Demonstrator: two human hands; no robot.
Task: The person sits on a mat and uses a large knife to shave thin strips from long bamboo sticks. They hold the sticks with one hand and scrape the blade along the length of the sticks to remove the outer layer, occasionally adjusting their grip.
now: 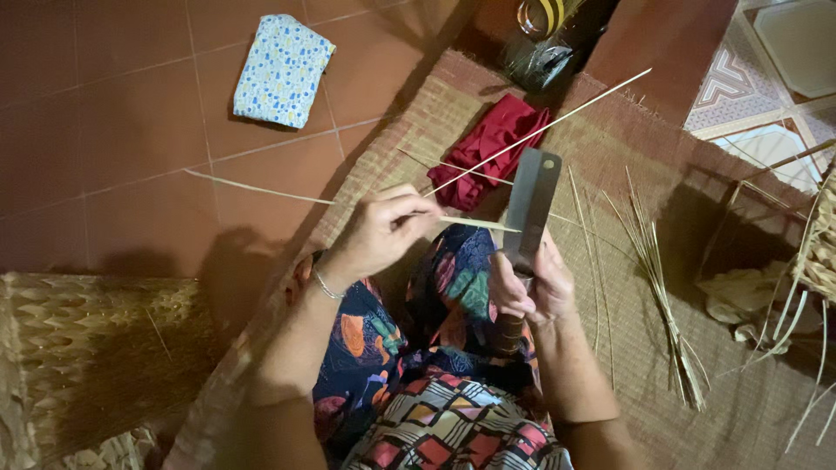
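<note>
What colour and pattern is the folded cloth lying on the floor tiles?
The folded cloth is white with small blue and yellow spots, seen in the head view.

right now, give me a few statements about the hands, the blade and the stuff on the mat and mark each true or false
1. The right hand grips a broad flat blade that points up and away from the person. True.
2. The left hand is empty. False: it pinches a thin pale strip whose end meets the blade.
3. A red cloth lies on the woven mat beyond the hands. True.
4. The blue-and-white patterned cloth lies on the mat. False: it lies on the red floor tiles, off the mat.
5. A bundle of thin strips lies on the mat to the right of the right hand. True.
</note>
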